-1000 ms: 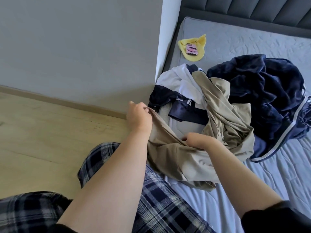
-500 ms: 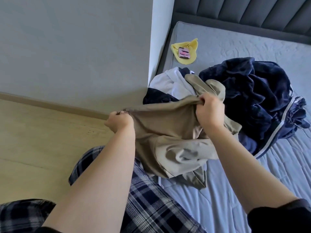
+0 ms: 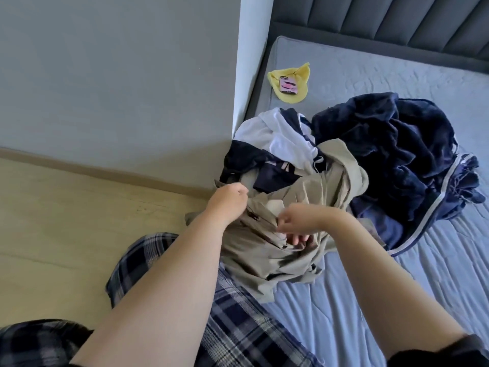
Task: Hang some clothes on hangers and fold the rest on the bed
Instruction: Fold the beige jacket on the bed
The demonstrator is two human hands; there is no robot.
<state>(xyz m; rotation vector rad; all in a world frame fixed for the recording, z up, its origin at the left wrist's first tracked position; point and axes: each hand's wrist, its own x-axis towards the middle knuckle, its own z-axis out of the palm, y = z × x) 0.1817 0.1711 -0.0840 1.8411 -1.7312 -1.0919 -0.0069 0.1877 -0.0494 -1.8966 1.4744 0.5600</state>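
Observation:
A crumpled beige garment (image 3: 267, 258) lies at the bed's near-left edge and hangs over my plaid-trousered leg. My left hand (image 3: 229, 201) grips its upper left edge in a fist. My right hand (image 3: 293, 226) pinches a fold near a dark button at the garment's middle. Behind it lie a white and navy garment (image 3: 275, 139) and a bulky navy fleece garment with white piping (image 3: 391, 152).
The grey-blue bed sheet (image 3: 436, 274) spreads to the right and near side. A yellow cloth (image 3: 299, 78) with a pink phone (image 3: 288, 86) on it lies near the padded headboard (image 3: 383, 25). A grey wall and wooden floor (image 3: 66, 221) fill the left.
The beige garment, held up stretched between both hands half a second ago, has come down onto the pile. My right hand moved down and left to a fold at its middle.

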